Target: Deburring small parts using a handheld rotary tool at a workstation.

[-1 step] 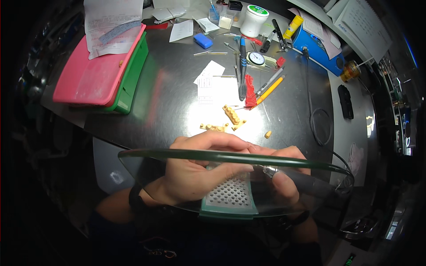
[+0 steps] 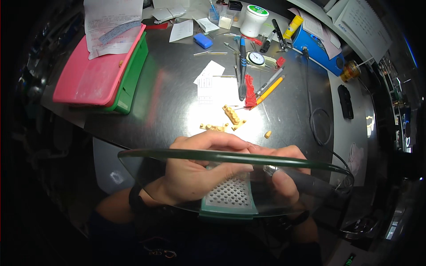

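Observation:
Behind a tilted glass shield (image 2: 235,156), both hands meet over a perforated grey plate in a green frame (image 2: 228,195). My right hand (image 2: 287,184) is closed round a rotary handpiece (image 2: 306,181), its metal nose pointing at the left hand. My left hand (image 2: 191,175) has thumb and fingers pinched together near that nose; whatever they hold is hidden. Just beyond the fingers lie yellow dental model pieces, one long piece (image 2: 231,115) and another (image 2: 213,127) partly behind the left hand. A small yellow tooth-shaped piece (image 2: 268,134) lies apart to the right.
A pink lid (image 2: 88,73) covers a green box (image 2: 133,75) at the left. Farther back lie a dial gauge (image 2: 256,58), a blue-handled brush (image 2: 242,57), a yellow pencil (image 2: 270,91) and a white tub (image 2: 254,22). A cable (image 2: 312,111) loops down the right side.
The thin tip in front of the handpiece's nose, visible earlier, is no longer distinct. Both hands keep nearly the same place.

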Demonstrator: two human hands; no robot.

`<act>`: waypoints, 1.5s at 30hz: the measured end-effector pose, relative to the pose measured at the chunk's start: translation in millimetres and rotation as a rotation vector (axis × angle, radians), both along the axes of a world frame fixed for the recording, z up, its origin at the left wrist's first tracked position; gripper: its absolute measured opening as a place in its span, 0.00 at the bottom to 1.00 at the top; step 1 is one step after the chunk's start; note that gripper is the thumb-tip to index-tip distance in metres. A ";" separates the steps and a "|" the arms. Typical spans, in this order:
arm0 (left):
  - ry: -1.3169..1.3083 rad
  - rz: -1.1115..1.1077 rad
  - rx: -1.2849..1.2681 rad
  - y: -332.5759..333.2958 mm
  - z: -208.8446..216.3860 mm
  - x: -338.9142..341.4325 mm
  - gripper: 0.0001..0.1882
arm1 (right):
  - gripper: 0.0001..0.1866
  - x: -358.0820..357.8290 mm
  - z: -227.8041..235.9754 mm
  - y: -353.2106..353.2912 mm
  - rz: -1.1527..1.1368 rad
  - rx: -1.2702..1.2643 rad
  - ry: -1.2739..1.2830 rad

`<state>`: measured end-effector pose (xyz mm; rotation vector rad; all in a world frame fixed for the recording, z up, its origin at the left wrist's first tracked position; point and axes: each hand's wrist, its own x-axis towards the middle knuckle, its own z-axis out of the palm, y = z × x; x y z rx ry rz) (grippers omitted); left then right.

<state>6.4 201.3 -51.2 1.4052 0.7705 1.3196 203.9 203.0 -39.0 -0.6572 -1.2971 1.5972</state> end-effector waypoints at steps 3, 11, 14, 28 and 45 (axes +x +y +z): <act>-0.005 0.005 -0.069 -1.6 1.5 0.0 0.15 | 0.11 -0.6 3.1 -0.7 -0.010 -0.025 -0.020; -0.097 0.004 -0.166 -1.7 -3.2 3.9 0.14 | 0.13 0.8 -11.9 0.8 -0.071 0.070 0.037; 0.027 0.029 0.034 3.2 -8.0 0.4 0.11 | 0.15 -1.4 -11.1 -0.3 -0.082 0.123 0.018; -0.158 -0.011 -0.203 -1.9 -2.5 4.9 0.17 | 0.15 -0.9 -2.6 1.3 -0.037 0.017 0.017; -0.141 -0.039 -0.227 -1.9 -1.7 2.9 0.17 | 0.14 -0.2 0.9 0.2 0.002 0.052 -0.045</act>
